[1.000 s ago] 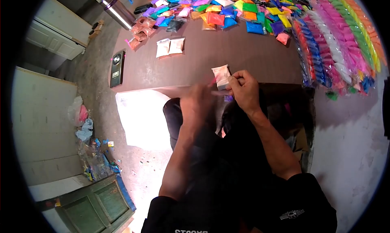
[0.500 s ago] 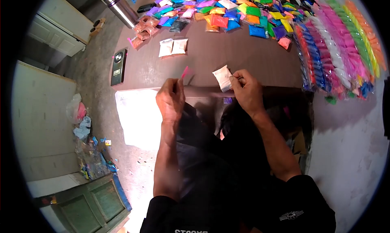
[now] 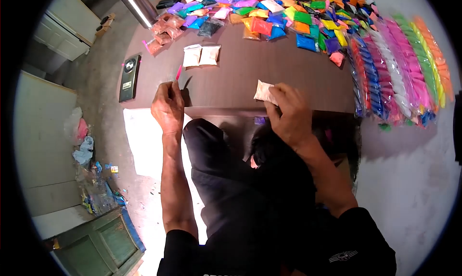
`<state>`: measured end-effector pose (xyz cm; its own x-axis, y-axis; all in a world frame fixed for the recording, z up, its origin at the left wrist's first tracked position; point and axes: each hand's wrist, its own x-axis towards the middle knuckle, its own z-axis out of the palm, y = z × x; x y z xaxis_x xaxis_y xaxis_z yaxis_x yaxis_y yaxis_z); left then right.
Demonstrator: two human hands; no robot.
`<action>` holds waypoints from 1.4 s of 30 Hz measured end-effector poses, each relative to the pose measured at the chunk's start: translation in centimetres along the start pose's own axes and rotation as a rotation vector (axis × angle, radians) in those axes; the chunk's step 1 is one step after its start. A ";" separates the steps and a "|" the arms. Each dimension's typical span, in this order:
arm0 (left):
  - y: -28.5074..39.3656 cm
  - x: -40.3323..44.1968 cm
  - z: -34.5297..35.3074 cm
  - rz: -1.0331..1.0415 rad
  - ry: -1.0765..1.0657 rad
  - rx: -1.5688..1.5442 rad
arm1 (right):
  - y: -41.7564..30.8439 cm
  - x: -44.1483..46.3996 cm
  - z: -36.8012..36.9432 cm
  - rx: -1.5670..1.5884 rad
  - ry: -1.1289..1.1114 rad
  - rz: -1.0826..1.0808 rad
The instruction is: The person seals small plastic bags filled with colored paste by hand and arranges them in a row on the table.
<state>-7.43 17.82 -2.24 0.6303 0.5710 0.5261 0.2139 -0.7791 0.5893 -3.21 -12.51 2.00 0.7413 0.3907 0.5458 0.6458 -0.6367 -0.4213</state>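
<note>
My left hand is closed at the table's near edge, fingers pinched on a thin pink strip that points up and away. Whether the strip is part of something larger is hidden by the fingers. My right hand grips a small pale cream packet by its right end, just above the table. Two similar cream packets lie side by side farther back, beyond my left hand.
Many colourful packets cover the back of the table. Brown packets lie beside a steel flask at the back left. A dark phone rests near the left edge. Long bags of coloured packets line the right side.
My left hand has moved left with the pink strip. The right hand has turned the cream packet and covers more of it. The whole view has shifted slightly.
</note>
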 end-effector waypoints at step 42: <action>-1.3 0.8 1.8 -0.059 0.157 -0.135 | 4.5 12.5 10.6 0.300 -0.142 -0.288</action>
<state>-5.88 18.85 -3.73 0.4932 0.6563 0.5711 0.1384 -0.7073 0.6932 10.95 -3.42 -0.78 0.5275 0.6246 0.5758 0.8388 -0.2755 -0.4696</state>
